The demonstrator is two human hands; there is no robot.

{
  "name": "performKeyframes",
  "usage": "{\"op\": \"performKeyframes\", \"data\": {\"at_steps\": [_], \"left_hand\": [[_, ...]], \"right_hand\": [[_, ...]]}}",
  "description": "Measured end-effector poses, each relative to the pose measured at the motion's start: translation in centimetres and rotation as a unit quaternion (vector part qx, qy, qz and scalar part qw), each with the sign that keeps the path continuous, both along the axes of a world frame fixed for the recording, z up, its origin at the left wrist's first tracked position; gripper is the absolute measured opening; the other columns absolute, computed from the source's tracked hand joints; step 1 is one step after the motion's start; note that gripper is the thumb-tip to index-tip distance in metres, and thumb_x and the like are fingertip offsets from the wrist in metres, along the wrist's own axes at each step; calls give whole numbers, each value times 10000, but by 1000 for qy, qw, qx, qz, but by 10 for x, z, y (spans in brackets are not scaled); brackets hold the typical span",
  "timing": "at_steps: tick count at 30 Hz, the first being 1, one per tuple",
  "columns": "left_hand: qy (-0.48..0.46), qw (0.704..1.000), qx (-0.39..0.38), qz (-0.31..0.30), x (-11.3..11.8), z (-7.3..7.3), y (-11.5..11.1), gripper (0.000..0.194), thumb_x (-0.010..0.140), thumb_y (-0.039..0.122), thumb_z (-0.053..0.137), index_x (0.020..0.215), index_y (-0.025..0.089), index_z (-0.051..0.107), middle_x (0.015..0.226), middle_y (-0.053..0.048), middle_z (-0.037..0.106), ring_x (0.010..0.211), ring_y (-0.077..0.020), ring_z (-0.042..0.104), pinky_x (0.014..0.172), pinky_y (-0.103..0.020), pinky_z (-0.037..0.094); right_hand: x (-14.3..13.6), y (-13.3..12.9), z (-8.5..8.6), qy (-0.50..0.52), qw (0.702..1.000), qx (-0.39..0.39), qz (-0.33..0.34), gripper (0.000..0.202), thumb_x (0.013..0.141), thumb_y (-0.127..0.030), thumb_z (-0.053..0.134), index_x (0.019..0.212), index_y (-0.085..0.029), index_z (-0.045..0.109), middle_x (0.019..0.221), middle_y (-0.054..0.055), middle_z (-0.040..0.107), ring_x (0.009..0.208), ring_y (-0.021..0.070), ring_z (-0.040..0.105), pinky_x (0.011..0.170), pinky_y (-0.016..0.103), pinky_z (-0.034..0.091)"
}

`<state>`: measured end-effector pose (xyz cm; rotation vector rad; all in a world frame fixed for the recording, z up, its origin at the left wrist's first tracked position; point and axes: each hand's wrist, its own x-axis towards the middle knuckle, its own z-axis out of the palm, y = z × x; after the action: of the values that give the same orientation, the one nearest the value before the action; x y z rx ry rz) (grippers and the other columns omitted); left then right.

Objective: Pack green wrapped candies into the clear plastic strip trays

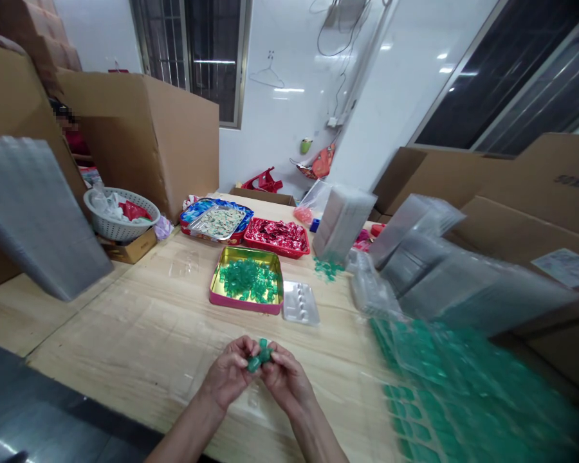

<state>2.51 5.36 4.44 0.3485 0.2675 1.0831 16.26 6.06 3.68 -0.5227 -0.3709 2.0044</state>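
Several small green translucent pieces (260, 357) are pinched between my two hands, above the near part of the wooden table (139, 379). My left hand (231, 372) grips them from the left with thumb and fingers. From the other side my right hand (285, 374) closes on them as well; what exactly they are is too small to make out. Beyond the hands stands a gold-lined tin (246, 307) holding a heap of loose green pieces (248, 280). A clear plastic tray (301, 302) with molded hollows lies beside the tin. Under and around my hands lie clear plastic sheets or trays, hard to see.
Green-filled clear trays (434, 399) spread at right, below stacked clear trays (429, 257). Behind the tin are a red tray of red packets (277, 236) and a metal tray of small pieces (219, 222). A white basket (120, 222) and cardboard boxes (181, 135) stand left.
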Motion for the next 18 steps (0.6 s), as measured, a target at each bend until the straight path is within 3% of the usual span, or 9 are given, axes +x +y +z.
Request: {"op": "performKeyframes", "data": {"at_steps": [3, 6, 8, 10, 15, 18], "left_hand": [[-9, 1000, -13, 8, -5, 1, 1, 166, 495, 59, 573, 644, 132, 584, 649, 7, 487, 544, -66, 428, 504, -185, 313], [93, 992, -76, 34, -10, -3, 5, 85, 567, 152, 640, 646, 131, 613, 620, -3, 516, 525, -68, 431, 490, -190, 297], [195, 974, -100, 57, -10, -6, 7, 144, 596, 217, 684, 698, 121, 654, 623, -15, 552, 522, -66, 439, 477, -186, 279], [267, 958, -77, 68, -8, -8, 9, 229, 572, 247, 724, 747, 107, 679, 606, -16, 569, 494, -52, 420, 462, -187, 251], [350, 936, -30, 39, -8, -3, 16, 231, 474, 277, 747, 604, 117, 641, 471, 33, 490, 425, -42, 373, 460, -210, 233], [448, 894, -22, 1, -7, -1, 21, 203, 475, 286, 689, 580, 133, 607, 465, 47, 460, 419, -50, 355, 463, -223, 243]], "right_hand": [[4, 2, 0, 18, 999, -33, -20, 131, 585, -154, 735, 661, -176, 630, 591, -51, 603, 448, 46, 464, 588, 228, 458], [5, 4, 4, -45, 999, 9, -23, 140, 593, -165, 740, 684, -180, 634, 639, -33, 625, 516, 75, 503, 739, 327, 456], [3, 5, 5, -124, 991, 53, -16, 137, 587, -164, 746, 669, -164, 637, 644, -14, 623, 564, 90, 515, 721, 297, 434], [1, 6, 3, -193, 978, 75, -14, 140, 571, -189, 755, 646, -152, 642, 606, -12, 602, 559, 89, 492, 641, 248, 399], [5, 14, 0, -316, 943, 103, -9, 152, 560, -263, 727, 602, -141, 647, 524, -19, 544, 518, 89, 424, 554, 235, 308], [11, 16, 0, -394, 908, 139, -19, 113, 568, -244, 675, 554, -144, 625, 535, -19, 530, 540, 99, 428, 563, 240, 301]]}}
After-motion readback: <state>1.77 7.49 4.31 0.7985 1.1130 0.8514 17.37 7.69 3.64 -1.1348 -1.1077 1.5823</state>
